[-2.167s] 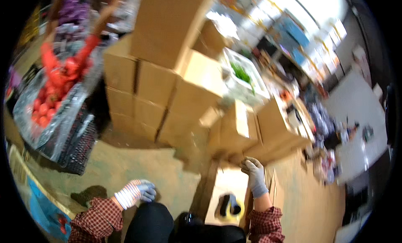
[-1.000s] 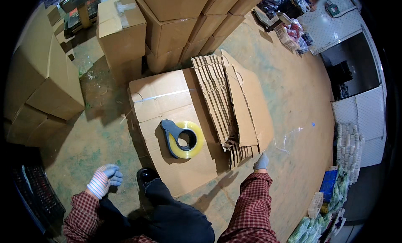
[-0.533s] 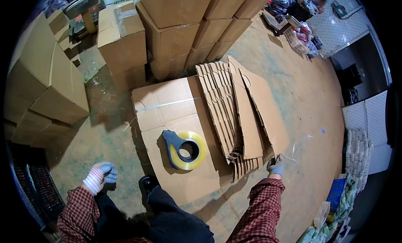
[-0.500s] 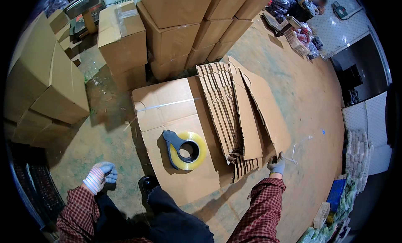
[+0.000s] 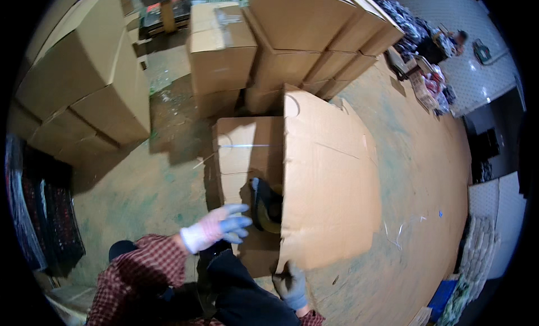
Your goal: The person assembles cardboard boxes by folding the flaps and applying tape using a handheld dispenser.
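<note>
1. With our right hand [image 5: 290, 285], in a grey glove, we are gripping the near left corner of a broad cardboard sheet [image 5: 331, 180], the fingers closing narrowly on it.
2. We are holding our left hand [image 5: 218, 229], in a striped glove with blue fingers, with its fingers loosely spread and the grip wide, over the left edge of the flat cardboard [image 5: 241, 132]; we cannot tell whether it is touching.
3. We are seeing the cardboard sheet covering the right side of the flat cardboard and overlapping a tape dispenser [image 5: 262, 202].
4. That dispenser is lying on the flat cardboard, just beside our left fingertips, its roll partly hidden.
5. A pale strap [image 5: 244, 145] is crossing the flat cardboard near its far edge.
6. Beyond that edge, we are facing stacked cardboard boxes [image 5: 306, 68] standing on the floor [image 5: 424, 174].
</note>
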The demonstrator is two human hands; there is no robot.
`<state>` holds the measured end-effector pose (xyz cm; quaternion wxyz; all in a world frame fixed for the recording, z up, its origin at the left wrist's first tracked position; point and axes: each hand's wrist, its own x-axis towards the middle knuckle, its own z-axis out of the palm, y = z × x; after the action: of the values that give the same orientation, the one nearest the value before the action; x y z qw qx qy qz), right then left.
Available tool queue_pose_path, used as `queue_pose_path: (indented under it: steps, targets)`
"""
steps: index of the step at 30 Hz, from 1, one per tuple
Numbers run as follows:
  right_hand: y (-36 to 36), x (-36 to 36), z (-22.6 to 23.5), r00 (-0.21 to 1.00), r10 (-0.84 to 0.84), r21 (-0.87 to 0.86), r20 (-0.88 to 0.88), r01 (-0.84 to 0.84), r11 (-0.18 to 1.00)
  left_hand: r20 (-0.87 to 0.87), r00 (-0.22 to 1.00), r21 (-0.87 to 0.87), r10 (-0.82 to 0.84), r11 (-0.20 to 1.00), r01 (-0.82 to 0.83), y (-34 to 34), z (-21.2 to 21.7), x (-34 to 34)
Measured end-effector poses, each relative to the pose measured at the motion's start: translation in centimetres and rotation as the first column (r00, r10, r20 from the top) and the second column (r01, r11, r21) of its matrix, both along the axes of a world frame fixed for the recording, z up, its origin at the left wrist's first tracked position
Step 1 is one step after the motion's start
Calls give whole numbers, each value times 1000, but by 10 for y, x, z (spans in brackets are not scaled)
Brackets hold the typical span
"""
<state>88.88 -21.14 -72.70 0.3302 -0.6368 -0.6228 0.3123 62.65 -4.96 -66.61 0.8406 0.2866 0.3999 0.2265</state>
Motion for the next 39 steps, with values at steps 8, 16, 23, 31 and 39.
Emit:
queue_pose_path:
  steps: [8, 16, 23, 31, 39]
  targets:
    - [-70, -20, 12, 765, -482, -661, -428, 100, 744, -276, 926, 566, 257, 822, -60, -24, -24, 61]
    - [-6, -37, 75, 719, -435, -573, -542, 63, 817, -80, 891, 948, 446, 311, -71, -31, 130, -31]
    - [91, -45, 179, 829, -201, -338, -521, 15, 941, -136, 646, 906, 751, 358, -226, -98, 247, -161]
    - [129, -158, 245, 750, 299, -213, -589, -502, 838, -447, 401, 836, 800, 532, -130, -190, 253, -187]
    - [137, -262, 220, 688, 564, -87, -457, -666, 741, -507, 484, 775, 713, 623, -107, -132, 183, -152]
